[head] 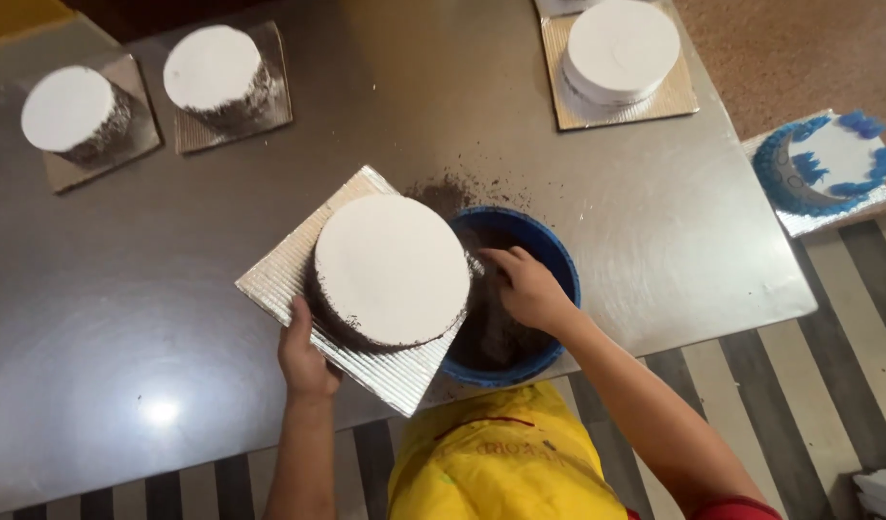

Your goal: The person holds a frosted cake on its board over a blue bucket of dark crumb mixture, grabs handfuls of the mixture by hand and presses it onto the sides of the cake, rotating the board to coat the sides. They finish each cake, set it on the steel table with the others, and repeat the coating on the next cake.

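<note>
A round cake (390, 265) with a flat white top and dark crumbs on its side sits on a square silver board (279, 274), tilted over a blue bowl (558, 255). My left hand (303, 356) grips the board's near edge from below. My right hand (529, 287) reaches into the bowl, which holds dark chocolate crumbs (491, 337), fingers bent against the cake's side. Whether crumbs are in the right hand is hidden.
On the steel table (125, 318): two crumb-sided white cakes (67, 111) (217, 72) on boards at the back left, a plain white cake (621, 48) at the back right, a blue-and-white decorated cake (828, 164) at the right edge. Spilled crumbs (448, 191) lie behind the bowl.
</note>
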